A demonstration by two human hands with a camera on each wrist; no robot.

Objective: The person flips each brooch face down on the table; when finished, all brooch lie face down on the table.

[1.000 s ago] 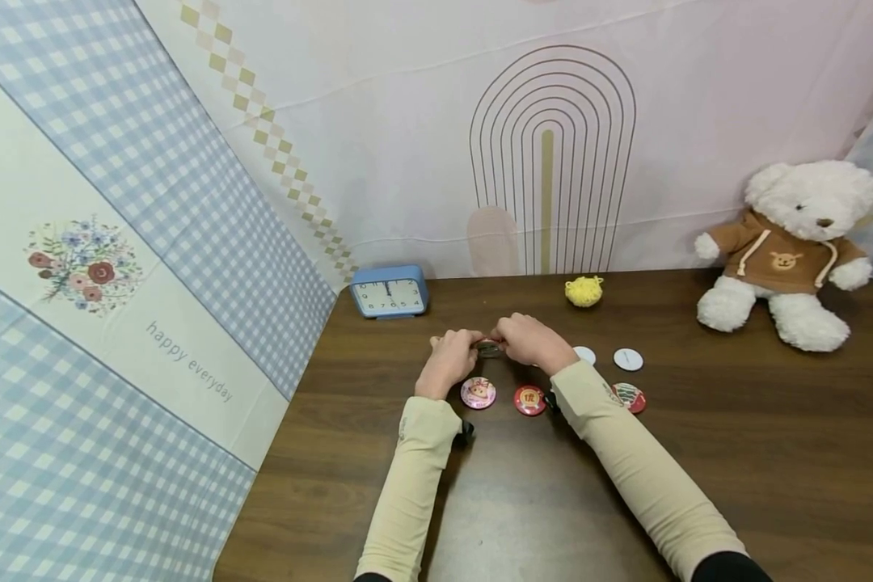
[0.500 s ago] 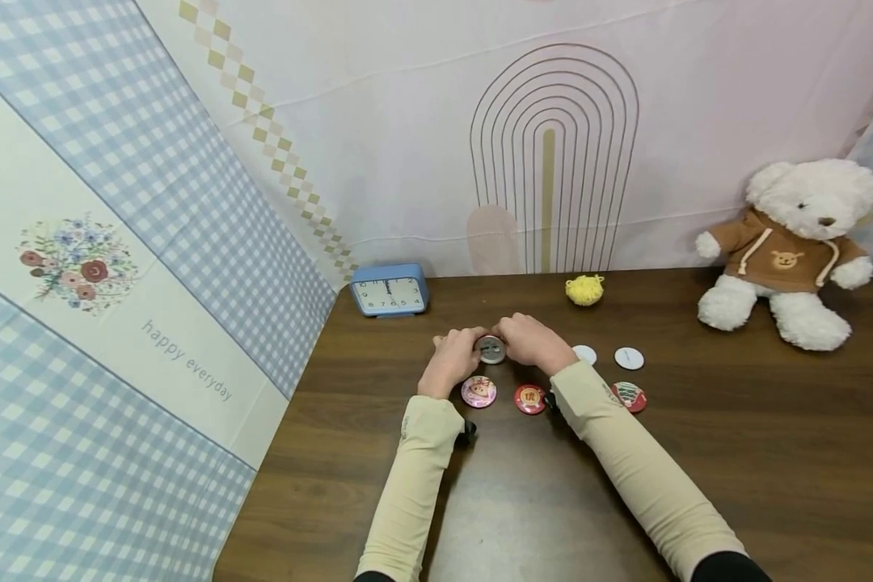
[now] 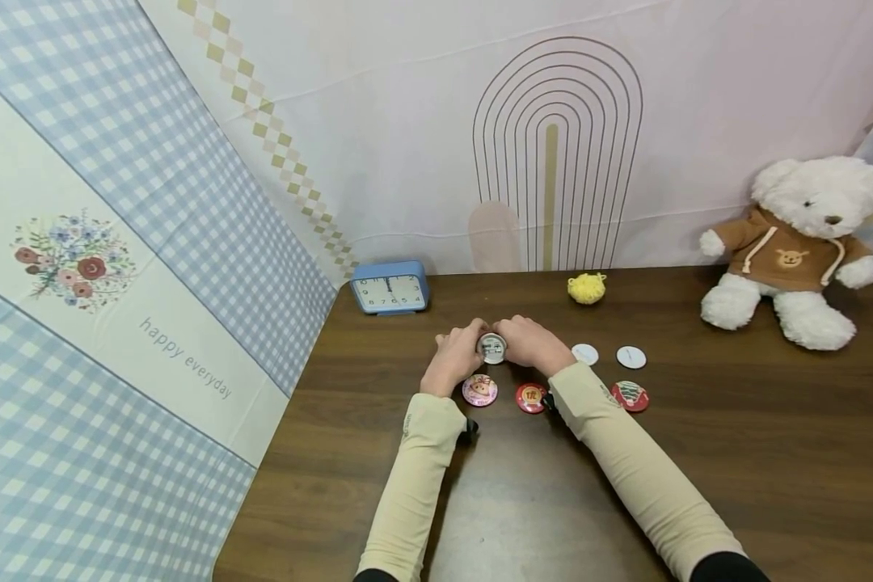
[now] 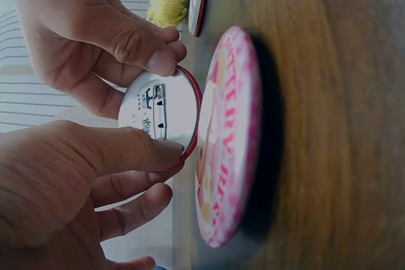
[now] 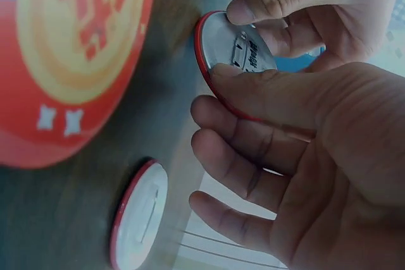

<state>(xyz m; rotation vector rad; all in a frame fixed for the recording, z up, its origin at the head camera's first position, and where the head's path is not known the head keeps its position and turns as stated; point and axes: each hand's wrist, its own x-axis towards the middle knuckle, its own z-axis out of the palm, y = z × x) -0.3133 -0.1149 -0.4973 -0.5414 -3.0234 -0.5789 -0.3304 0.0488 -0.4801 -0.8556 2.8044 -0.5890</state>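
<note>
Head view: we're pinching badge (image 3: 491, 349) between left hand (image 3: 453, 358) and right hand (image 3: 533, 345), fingers curled close round rim, pin side facing us; seemingly inspecting it, next move probably needing steady fingertips.

"What's different on your feed?"
"The badge (image 3: 491, 348) between the left fingers (image 4: 168, 154) and the right fingers (image 4: 162, 62). A second ago I saw it there as a narrow, tilted dark oval; half a second later it had come round, dull grey. Now I get its back (image 4: 180, 109) much brighter, facing my head view more fully."
"And the fingers themselves?"
"The left ones arch slightly higher beside it."
</note>
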